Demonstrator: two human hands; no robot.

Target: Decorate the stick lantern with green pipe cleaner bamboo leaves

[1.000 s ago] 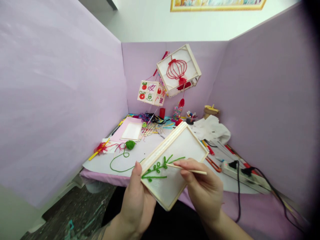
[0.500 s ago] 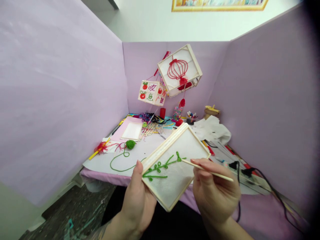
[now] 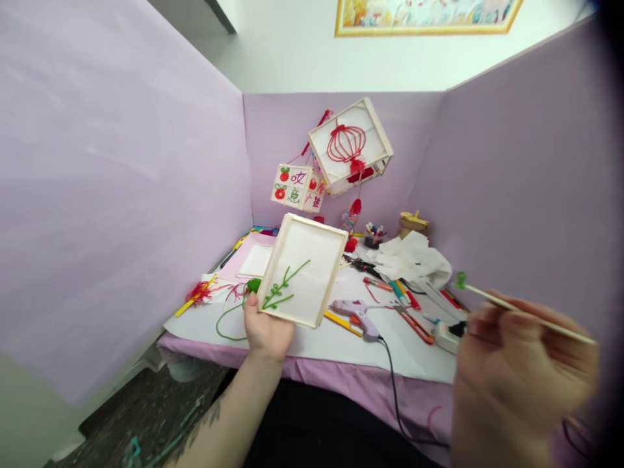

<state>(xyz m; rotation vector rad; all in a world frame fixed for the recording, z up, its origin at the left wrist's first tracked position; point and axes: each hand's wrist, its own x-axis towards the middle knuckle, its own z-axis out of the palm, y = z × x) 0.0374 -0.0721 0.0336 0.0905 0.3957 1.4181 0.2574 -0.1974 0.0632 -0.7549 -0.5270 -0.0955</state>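
Note:
My left hand (image 3: 269, 328) grips the lower left corner of a white panel (image 3: 316, 260) with a thin wooden frame, held up above the table. Green yarn (image 3: 280, 289) lies on the panel as a branching stem with small loops. Off to the right, well apart from the panel, my right hand (image 3: 524, 370) pinches a thin wooden stick (image 3: 497, 300). A small green yarn piece (image 3: 461, 280) clings to the stick's tip. Behind the panel a ball of green yarn (image 3: 253, 285) is partly hidden, its loose strand trailing over the table.
A lilac glue gun (image 3: 358, 313) with a black cord lies near the table's front, beside a box cutter (image 3: 415, 325). Markers (image 3: 400, 292) and crumpled white cloth (image 3: 414, 260) are at the right. Two decorated lanterns (image 3: 351, 146) hang at the back. Lilac walls enclose the table.
My right hand has moved away to the right with the stick and the green yarn piece on its tip. My left hand has raised the panel, tilting it more upright and farther forward.

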